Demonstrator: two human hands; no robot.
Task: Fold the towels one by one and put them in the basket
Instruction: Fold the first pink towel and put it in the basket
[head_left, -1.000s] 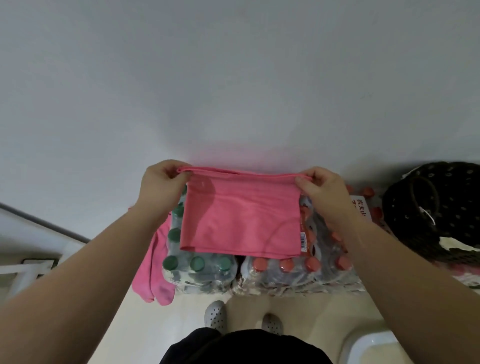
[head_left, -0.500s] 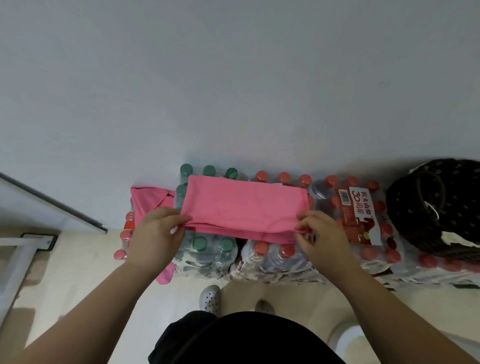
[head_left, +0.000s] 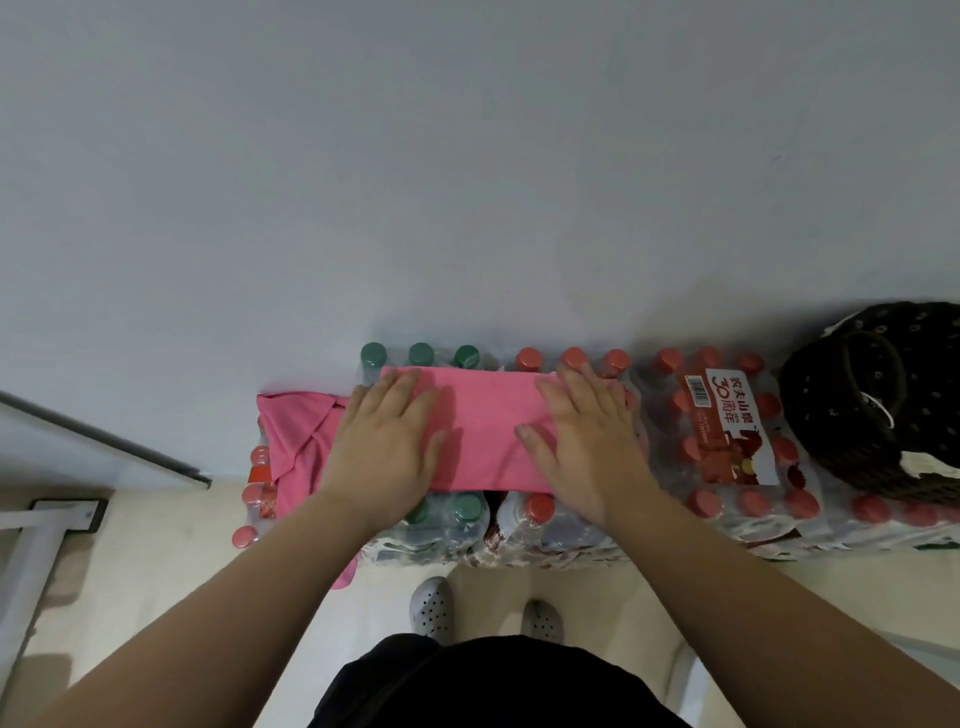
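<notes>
Pressing the folded pink towel (head_left: 483, 436) flat on the bottle packs (head_left: 701, 504).
Left hand (head_left: 387, 447) and right hand (head_left: 582, 447) lie flat, fingers straight, on its ends; the basket (head_left: 857, 415), right, is cut off.

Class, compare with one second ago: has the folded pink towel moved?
Yes. The folded pink towel went down from hanging in the air to lying flat on the bottle packs.

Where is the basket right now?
Head view, far right: the dark basket sits atop the red-capped bottle packs, against the wall.
</notes>
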